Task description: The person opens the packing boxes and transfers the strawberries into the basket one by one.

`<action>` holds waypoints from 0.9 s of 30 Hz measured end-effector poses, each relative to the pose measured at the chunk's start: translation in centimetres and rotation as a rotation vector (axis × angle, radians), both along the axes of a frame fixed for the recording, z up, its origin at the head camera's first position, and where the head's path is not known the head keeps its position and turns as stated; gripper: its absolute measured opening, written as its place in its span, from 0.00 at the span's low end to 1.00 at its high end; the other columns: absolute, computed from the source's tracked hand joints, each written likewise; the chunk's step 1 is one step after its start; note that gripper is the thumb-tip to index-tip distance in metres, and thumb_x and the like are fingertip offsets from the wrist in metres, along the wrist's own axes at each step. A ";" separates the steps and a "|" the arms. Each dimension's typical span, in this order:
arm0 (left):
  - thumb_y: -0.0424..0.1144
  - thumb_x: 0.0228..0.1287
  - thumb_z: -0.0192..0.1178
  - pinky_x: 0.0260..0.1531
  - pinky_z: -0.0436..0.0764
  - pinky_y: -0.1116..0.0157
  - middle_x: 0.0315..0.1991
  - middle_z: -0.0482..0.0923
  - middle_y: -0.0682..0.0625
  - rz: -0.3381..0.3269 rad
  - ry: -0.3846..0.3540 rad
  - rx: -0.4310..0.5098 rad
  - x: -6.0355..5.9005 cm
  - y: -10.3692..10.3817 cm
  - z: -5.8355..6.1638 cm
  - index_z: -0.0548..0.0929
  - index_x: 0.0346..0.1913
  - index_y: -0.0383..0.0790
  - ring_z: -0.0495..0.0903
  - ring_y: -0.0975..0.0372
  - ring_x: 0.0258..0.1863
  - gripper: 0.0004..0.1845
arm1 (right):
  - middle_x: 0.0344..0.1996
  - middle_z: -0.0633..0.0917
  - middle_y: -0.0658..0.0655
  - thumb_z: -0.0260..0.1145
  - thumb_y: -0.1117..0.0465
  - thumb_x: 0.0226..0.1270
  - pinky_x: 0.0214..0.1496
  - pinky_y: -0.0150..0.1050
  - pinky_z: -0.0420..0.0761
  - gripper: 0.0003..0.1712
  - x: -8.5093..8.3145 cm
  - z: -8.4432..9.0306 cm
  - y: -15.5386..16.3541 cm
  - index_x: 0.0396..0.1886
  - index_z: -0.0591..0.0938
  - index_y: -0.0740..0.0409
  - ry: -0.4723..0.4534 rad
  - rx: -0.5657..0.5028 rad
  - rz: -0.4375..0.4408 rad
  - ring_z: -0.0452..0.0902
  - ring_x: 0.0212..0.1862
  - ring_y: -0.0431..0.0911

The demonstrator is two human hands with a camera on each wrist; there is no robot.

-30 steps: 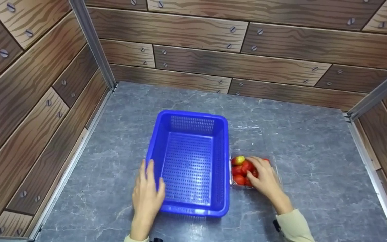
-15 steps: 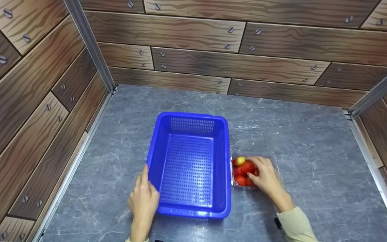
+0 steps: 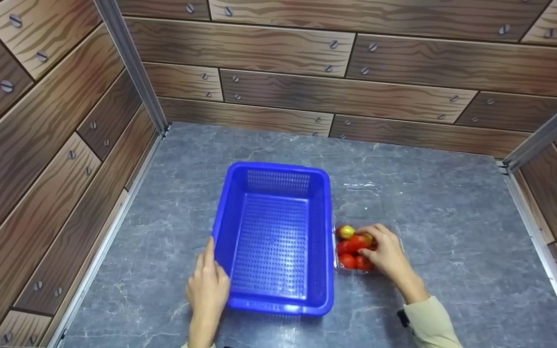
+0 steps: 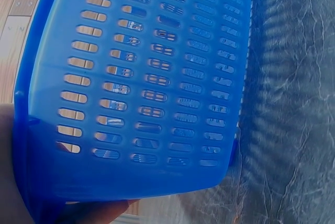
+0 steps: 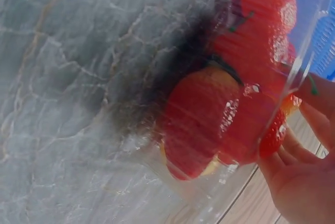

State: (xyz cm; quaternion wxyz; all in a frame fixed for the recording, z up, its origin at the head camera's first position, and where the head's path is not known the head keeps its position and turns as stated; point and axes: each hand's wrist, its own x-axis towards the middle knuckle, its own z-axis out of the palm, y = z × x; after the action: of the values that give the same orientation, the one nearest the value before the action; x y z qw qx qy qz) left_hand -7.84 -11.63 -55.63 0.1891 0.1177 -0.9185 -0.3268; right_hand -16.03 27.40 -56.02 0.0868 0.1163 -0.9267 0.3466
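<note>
Two hands at work: left hand (image 3: 207, 290) grips near-left corner of blue basket (image 3: 273, 237) on grey table (image 3: 433, 203); right hand (image 3: 388, 253) pinches strawberry (image 3: 357, 243) in clear punnet (image 3: 397, 231) just right of basket. Step judged: picking fruit. Next likely needs lift clear of punnet wall, carry over basket rim

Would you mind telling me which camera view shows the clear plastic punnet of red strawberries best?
The head view: the clear plastic punnet of red strawberries shows whole, beside the blue perforated plastic basket, with the right hand on it. The right wrist view shows the berries close but blurred and cropped. The left wrist view shows only the basket.
</note>
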 end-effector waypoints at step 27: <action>0.28 0.62 0.53 0.19 0.76 0.52 0.51 0.80 0.40 0.001 -0.003 -0.033 0.2 -0.1 0.0 0.70 0.71 0.42 0.78 0.46 0.21 0.32 | 0.39 0.81 0.54 0.80 0.74 0.43 0.36 0.36 0.85 0.24 0.0 7.0 -6.0 0.43 0.85 0.62 0.152 -0.268 0.083 0.82 0.38 0.46</action>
State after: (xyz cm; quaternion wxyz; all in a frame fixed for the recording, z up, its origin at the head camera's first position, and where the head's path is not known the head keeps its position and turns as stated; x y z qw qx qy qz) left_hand -7.67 -11.77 -55.59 0.1900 0.1153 -0.9240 -0.3112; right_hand -16.07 21.40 -48.97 0.1570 0.1676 -0.8574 0.4605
